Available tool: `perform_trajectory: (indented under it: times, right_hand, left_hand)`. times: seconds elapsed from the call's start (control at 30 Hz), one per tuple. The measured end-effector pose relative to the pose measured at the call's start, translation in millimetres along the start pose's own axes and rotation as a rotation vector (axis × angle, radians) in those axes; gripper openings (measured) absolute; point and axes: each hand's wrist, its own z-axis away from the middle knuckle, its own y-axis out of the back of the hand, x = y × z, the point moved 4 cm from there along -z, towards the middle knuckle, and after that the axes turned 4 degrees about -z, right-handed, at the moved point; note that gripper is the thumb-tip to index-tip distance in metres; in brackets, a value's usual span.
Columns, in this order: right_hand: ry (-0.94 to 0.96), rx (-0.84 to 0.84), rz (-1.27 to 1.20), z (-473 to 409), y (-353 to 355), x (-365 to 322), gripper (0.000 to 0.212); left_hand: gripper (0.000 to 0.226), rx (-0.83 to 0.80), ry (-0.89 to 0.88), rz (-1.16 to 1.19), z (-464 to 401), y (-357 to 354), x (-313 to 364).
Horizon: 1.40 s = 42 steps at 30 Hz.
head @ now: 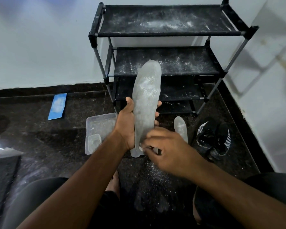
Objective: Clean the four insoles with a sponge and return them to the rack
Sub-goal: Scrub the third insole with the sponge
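A long grey insole (146, 96), dusted with white powder, stands upright in front of the rack. My left hand (128, 125) grips its lower half from behind, thumb on the left edge and fingertips showing on the right. My right hand (166, 148) is curled at the insole's heel, pinching a small whitish sponge (141, 148) that is mostly hidden by my fingers. A second grey insole (182, 128) lies on the floor to the right. Another insole's end (135, 153) peeks out below my hands. The black rack (168, 32) has powder-speckled shelves.
A clear plastic tray (99, 129) holding a smaller container sits on the dark floor to the left. A blue sheet (57, 106) lies further left. A pair of black shoes (213, 138) stands on the right beside the wall. White powder is scattered on the floor.
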Motion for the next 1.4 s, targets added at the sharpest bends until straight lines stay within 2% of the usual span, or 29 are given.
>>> perform_trajectory:
  times: [0.13,0.33,0.5,0.67,0.77,0.97,1.03,1.17,1.2,1.33,1.4]
  right_hand:
    - [-0.098,0.188,0.044,-7,20,22,0.011]
    - [-0.009,0.118,0.024,-2,6,9,0.012]
    - [-0.075,0.353,0.119,-10,27,24,0.012]
    - [-0.001,0.257,0.074,-5,13,13,0.013]
    - [-0.061,0.244,0.179,-10,22,23,0.021]
    - [-0.144,0.503,0.222,-10,50,50,0.018]
    - [-0.122,0.456,0.184,-9,43,43,0.016]
    - [0.020,0.247,0.149,-9,24,24,0.020]
    - [0.001,0.275,0.178,-11,28,29,0.017]
    - [-0.150,0.564,0.235,-9,54,47,0.013]
    - [-0.108,0.516,0.213,-8,45,37,0.011]
  left_hand:
    - [0.091,0.018,-0.062,-0.016,-2,2,3]
    - [0.095,0.031,-0.016,-0.039,-2,4,-1]
    - [0.095,0.001,0.005,-0.068,0,-10,-12]
    - [0.096,0.014,0.018,-0.087,0,-6,-11]
    - [0.089,0.032,-0.001,-0.076,1,-8,-13]
    - [0.073,0.106,-0.027,-0.195,1,-16,-24]
    - [0.072,0.085,-0.014,-0.184,2,-16,-24]
    - [0.068,0.098,0.019,-0.206,5,-15,-27]
    - [0.067,0.098,0.018,-0.207,6,-15,-29]
    - [0.068,0.068,0.048,-0.230,5,-15,-33]
    - [0.068,0.036,0.072,-0.208,5,-17,-33]
